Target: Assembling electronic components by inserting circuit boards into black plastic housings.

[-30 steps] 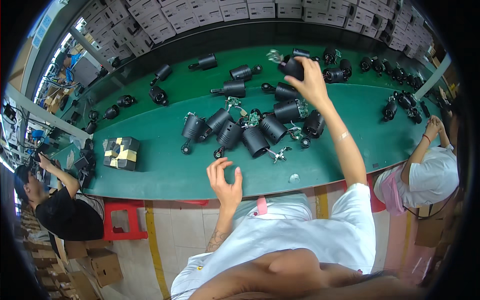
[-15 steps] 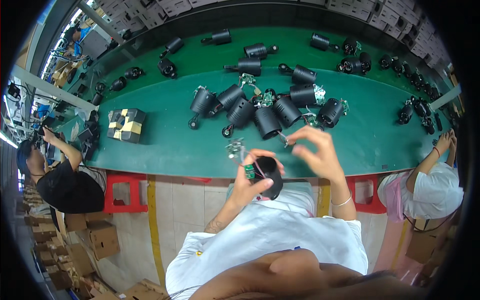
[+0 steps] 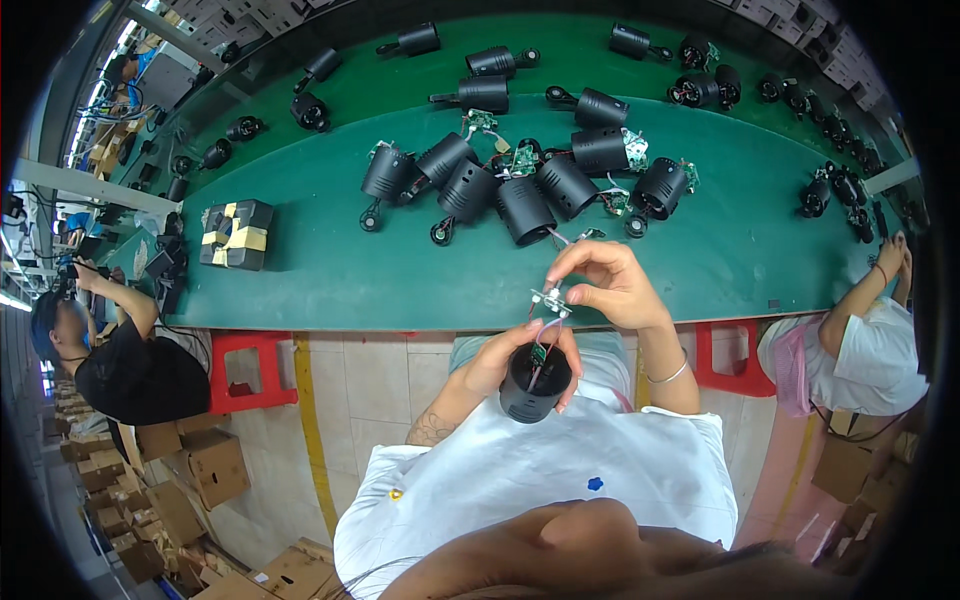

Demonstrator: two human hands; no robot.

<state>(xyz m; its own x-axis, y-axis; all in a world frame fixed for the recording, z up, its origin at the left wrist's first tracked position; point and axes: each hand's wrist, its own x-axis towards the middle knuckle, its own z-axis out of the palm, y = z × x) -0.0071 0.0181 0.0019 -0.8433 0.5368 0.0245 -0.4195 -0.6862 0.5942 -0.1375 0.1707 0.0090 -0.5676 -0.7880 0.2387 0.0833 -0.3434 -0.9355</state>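
My left hand point(image 3: 492, 362) is wrapped round a black cylindrical housing point(image 3: 531, 402), its open end facing up. Inside that opening a small green board point(image 3: 540, 353) shows among wires. Thin wires run up from the housing to a circuit board point(image 3: 550, 301) with white connectors. My right hand point(image 3: 618, 287) pinches this board between thumb and fingers, just above the housing and in front of the table edge. Beyond my hands, several similar black housings point(image 3: 525, 212) lie in a cluster, some with green boards point(image 3: 524, 160) hanging out on wires.
The green table point(image 3: 380, 285) spans the view. A black block with yellow tape point(image 3: 237, 236) sits at its left. More housings point(image 3: 492, 62) lie on the far strip. People work at left point(image 3: 140, 370) and right point(image 3: 860, 360), near red stools point(image 3: 250, 370). Cardboard boxes point(image 3: 212, 465) stand at lower left.
My right hand has moved left and taken hold of the circuit board. The housing in my left hand has turned so its opening faces up, and the board hangs on its right instead of left.
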